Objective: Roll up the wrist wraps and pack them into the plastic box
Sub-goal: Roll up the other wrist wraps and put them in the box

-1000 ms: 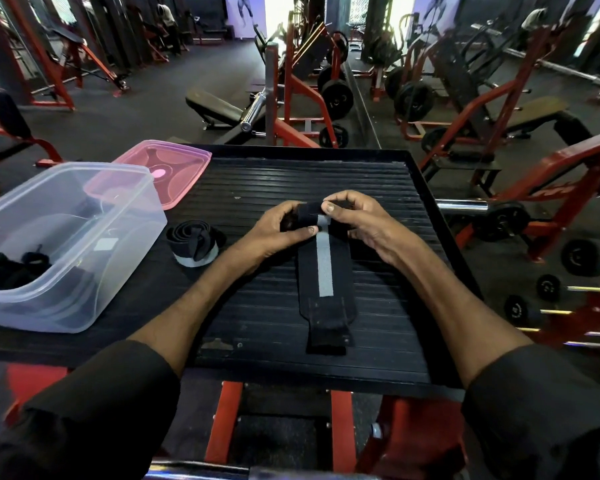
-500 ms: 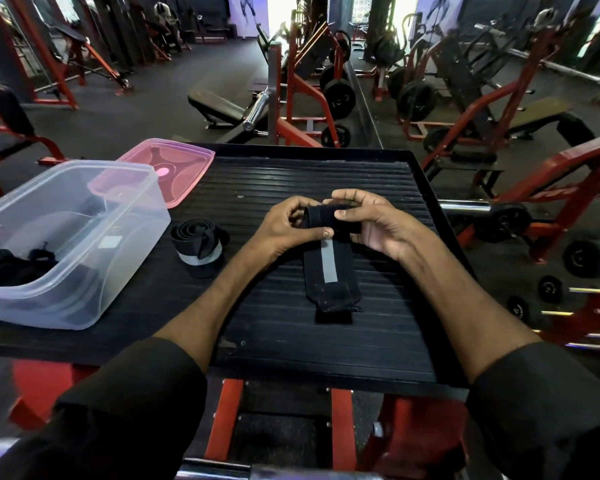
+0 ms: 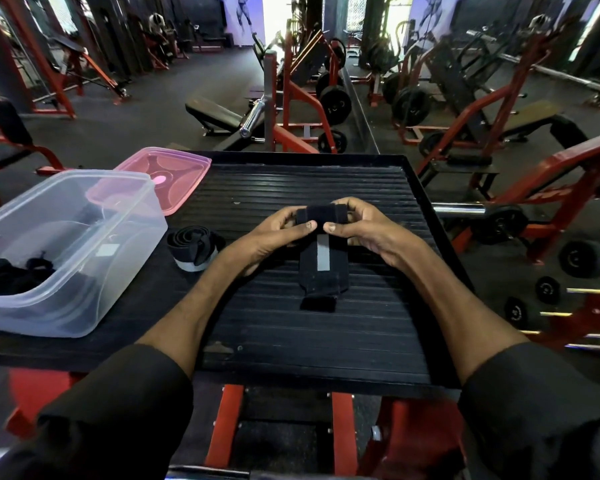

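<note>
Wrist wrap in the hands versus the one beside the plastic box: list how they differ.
The held wrap is only partly rolled, its tail flat on the platform; the coiled wrap is wound up whole. The left hand and right hand pinch the held wrap; nothing touches the coiled wrap. The held wrap sits mid-platform; the coiled wrap lies next to the plastic box. Both are black with a pale stripe and outside the box.

One cam only, head-worn, wide-angle, frame edges bowed. Looks fwd & down from close above the near edge of the black ribbed platform; forearms run in from both bottom corners. Platform's far edge sits approx mid-frame, gym machines beyond. Plastic box at the platform's left edge reaches frame left.
</note>
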`<state>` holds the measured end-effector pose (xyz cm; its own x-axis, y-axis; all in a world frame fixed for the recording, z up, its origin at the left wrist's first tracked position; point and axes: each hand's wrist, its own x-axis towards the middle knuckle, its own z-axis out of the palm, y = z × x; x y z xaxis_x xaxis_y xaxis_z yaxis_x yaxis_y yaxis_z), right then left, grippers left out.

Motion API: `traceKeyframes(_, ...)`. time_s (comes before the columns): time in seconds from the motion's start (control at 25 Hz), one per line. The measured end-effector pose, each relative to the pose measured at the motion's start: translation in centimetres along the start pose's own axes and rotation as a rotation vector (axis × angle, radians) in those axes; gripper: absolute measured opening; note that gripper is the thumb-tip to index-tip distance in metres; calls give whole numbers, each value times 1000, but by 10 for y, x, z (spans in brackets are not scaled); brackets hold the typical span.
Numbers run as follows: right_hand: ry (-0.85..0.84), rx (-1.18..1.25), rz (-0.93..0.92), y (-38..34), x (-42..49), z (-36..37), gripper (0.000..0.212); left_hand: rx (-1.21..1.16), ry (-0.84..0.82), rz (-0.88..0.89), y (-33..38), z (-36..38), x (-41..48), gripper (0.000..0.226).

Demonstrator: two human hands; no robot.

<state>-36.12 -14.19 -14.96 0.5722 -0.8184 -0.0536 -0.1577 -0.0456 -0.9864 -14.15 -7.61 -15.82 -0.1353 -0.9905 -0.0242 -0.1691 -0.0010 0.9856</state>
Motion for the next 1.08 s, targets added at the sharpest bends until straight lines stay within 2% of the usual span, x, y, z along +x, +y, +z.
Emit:
traceKeyframes(0.24,-24,-88,-155,-3,-3,10,49,68,73,74,-4,3,-2,46)
traceKeyframes(0.32,-100,-36,-81,-4,-4,6,53,117,100,111,-6,3,-1,47)
traceKeyframes(0.4,-149,137,21,-9,-5,0,51,139,139,147,-4,5,0,48)
traceKeyframes(0.52,-102,300,108,-11,-4,-1,57,156,190,229,-1,7,-1,51)
traceKeyframes(0.6,-129,202,126,-9,-3,-1,61,191,187,268,-1,7,-3,53)
traceKeyframes(0.68,-159,36,126,-7,-2,2,56,217,169,267,-2,6,-3,54)
traceKeyframes(0.84,-14,-64,32,-6,-5,3,40,85,23,99,-7,-5,2,54)
traceKeyframes(0.92,5,-74,-47,-6,-6,3,49,54,-31,18,-9,-9,3,53)
traceKeyframes(1.08,6,-143,-153,-3,-5,9,60,273,-51,73,-9,-5,4,46)
